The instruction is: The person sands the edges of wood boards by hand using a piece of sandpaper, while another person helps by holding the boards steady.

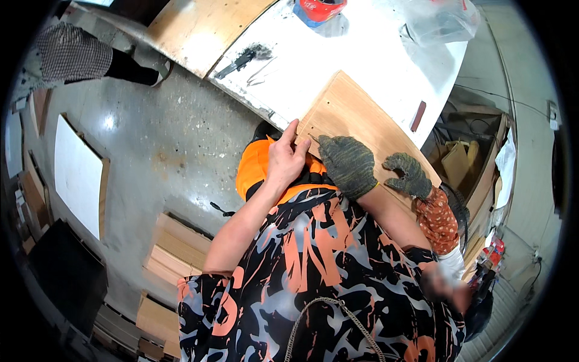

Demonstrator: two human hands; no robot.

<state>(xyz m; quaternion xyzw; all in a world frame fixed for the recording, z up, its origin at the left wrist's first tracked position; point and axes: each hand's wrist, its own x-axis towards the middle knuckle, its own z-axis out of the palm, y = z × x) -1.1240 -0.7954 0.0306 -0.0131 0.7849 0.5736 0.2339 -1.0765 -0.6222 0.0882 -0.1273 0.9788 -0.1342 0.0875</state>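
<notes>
A light wooden board (356,111) with small dark holes lies at an angle on the white tabletop, its left end at the table's near edge. My left hand (286,158), bare, grips the board's left corner, fingers along the edge and thumb near its face. My right hand (350,163), in a grey-green knit glove, rests on the board close by. Its fingers are curled in around a small dark tip, which I cannot make out. Farther right, a co-worker's gloved hand (409,174) with a dotted orange sleeve touches the board's right end.
On the white table (374,48) are a black tool (238,63) beside dark powder, a red-and-blue container (319,11), a clear plastic bag (440,24) and a reddish-brown strip (418,116). Panels (78,175) stand at left. Another person (78,57) is at upper left.
</notes>
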